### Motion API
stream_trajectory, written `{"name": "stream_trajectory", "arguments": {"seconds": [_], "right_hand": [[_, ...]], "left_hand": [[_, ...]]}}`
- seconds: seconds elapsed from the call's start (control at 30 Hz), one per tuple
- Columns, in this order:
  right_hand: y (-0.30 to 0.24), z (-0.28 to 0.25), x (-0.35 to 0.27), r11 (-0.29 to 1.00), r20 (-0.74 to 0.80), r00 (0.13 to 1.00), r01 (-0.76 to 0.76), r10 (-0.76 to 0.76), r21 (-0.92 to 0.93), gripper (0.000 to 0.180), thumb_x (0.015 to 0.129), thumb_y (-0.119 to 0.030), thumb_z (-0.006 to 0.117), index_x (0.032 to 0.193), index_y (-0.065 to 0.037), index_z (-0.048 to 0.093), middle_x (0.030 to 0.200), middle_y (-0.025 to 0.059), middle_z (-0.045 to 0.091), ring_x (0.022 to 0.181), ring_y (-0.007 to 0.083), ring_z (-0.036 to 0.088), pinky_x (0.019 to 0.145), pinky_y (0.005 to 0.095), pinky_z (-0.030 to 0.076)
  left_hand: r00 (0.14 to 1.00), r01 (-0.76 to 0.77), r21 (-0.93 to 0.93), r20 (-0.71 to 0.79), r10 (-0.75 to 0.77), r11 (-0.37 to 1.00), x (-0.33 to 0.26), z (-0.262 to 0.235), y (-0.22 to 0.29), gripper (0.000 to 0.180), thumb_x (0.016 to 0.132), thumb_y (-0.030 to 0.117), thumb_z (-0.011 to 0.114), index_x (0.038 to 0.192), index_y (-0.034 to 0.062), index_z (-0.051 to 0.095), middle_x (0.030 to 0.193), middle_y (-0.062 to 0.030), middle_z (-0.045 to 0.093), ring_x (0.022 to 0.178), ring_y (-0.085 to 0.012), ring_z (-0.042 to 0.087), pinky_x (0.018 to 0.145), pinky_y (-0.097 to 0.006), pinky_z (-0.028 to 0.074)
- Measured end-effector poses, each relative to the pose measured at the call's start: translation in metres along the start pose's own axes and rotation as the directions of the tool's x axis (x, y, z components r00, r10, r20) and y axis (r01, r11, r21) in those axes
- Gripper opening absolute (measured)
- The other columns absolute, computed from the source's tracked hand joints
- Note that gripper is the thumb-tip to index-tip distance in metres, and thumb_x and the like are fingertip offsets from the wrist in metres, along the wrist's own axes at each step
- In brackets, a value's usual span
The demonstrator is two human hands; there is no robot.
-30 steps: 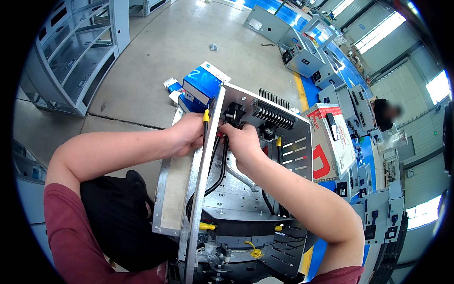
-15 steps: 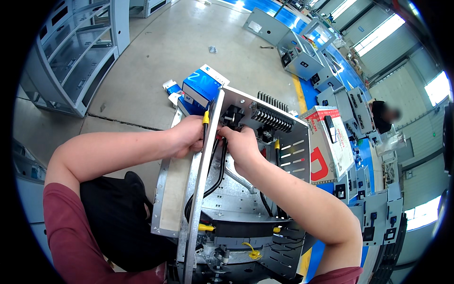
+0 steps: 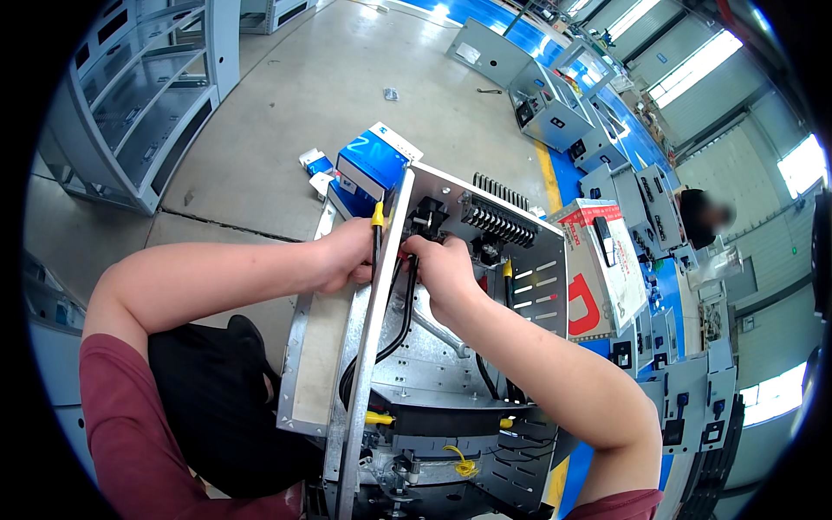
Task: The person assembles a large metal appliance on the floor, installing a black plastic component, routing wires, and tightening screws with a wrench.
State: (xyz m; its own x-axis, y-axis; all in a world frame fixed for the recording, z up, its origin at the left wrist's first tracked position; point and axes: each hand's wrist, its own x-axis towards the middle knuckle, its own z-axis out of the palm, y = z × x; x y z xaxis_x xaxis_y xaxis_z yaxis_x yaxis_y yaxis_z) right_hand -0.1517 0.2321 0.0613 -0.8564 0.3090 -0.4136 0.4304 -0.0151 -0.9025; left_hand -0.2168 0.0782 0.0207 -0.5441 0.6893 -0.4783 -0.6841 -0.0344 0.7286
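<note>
Both hands work at the far left corner of an open grey metal enclosure [image 3: 555,334]. My left hand [image 3: 345,257] is curled at the outside of its left side panel [image 3: 368,325], beside an upright black cable with a yellow sleeve [image 3: 378,215]. Its fingertips are hidden behind the cable and the panel edge. Inside, my right hand [image 3: 446,270] pinches the top of a black cable [image 3: 410,299], below a black component [image 3: 425,212] on the far wall. A small red bit shows at its fingertips. What looks like a silver wrench [image 3: 442,332] lies on the enclosure floor.
Blue-and-white boxes [image 3: 373,160] stand just beyond the enclosure, and a white-and-red carton [image 3: 598,269] is at its right. A black ribbed terminal block [image 3: 498,217] sits on the far wall. A tall metal frame [image 3: 143,113] stands far left. Another person [image 3: 698,217] is at the right.
My left hand has shifted slightly, with its fingers further behind the panel edge. My right hand stays at the same cable with almost no movement.
</note>
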Motion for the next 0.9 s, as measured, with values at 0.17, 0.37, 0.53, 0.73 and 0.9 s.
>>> {"name": "stream_trajectory", "arguments": {"seconds": [0.17,0.37,0.53,0.73,0.9], "right_hand": [[0.0048,-0.0006,0.0049,1.000,0.012,1.000,0.007,-0.007,0.028,0.015,0.087,-0.006,0.066,0.097,0.005,0.063,0.081,0.0088,0.065,0.070,0.0168,0.059,0.062,0.0328,0.045],[-0.0033,0.0016,-0.0035,0.999,-0.014,1.000,-0.009,0.009,0.050,0.011,0.088,-0.006,0.064,0.094,0.004,0.063,0.080,0.0091,0.065,0.069,0.0172,0.058,0.063,0.0332,0.045],[0.0022,-0.0003,0.0017,0.997,-0.007,1.000,-0.008,0.009,0.079,0.010,0.088,-0.005,0.063,0.092,0.004,0.062,0.079,0.0088,0.065,0.068,0.0175,0.057,0.064,0.0332,0.044],[0.0011,0.0001,0.0010,0.996,-0.011,1.000,-0.003,0.003,0.091,0.009,0.087,-0.005,0.062,0.091,0.004,0.062,0.078,0.0086,0.064,0.069,0.0173,0.057,0.063,0.0328,0.043],[0.0017,-0.0048,0.0025,0.999,0.039,0.999,-0.027,0.026,0.021,0.016,0.089,-0.009,0.062,0.101,0.002,0.061,0.089,0.0079,0.065,0.077,0.0160,0.062,0.069,0.0305,0.047]], "left_hand": [[0.998,-0.011,0.118,-0.065,0.019,0.993,0.0029,0.0021,-0.0012,0.023,0.103,0.028,0.055,0.087,0.0117,0.059,0.056,0.0064,0.036,0.046,-0.0091,0.033,0.046,-0.025,0.030],[0.999,-0.026,0.077,-0.045,0.030,0.997,-0.0032,0.0054,0.0015,0.021,0.104,0.026,0.054,0.090,0.0119,0.058,0.056,0.0059,0.038,0.045,-0.0084,0.035,0.044,-0.026,0.030],[0.999,-0.020,0.125,-0.047,0.026,0.992,0.0010,0.0033,0.0009,0.020,0.105,0.026,0.053,0.092,0.0116,0.059,0.056,0.0056,0.039,0.046,-0.0088,0.036,0.045,-0.026,0.032],[0.995,-0.039,0.101,-0.083,0.048,0.994,-0.0035,0.0083,0.0017,0.021,0.105,0.027,0.054,0.093,0.0106,0.060,0.056,0.0060,0.039,0.046,-0.0091,0.035,0.047,-0.027,0.032],[0.999,-0.019,0.002,-0.039,0.019,1.000,-0.0034,0.0046,0.0019,0.022,0.105,0.027,0.054,0.093,0.0109,0.061,0.057,0.0063,0.038,0.047,-0.0088,0.032,0.047,-0.028,0.028]]}}
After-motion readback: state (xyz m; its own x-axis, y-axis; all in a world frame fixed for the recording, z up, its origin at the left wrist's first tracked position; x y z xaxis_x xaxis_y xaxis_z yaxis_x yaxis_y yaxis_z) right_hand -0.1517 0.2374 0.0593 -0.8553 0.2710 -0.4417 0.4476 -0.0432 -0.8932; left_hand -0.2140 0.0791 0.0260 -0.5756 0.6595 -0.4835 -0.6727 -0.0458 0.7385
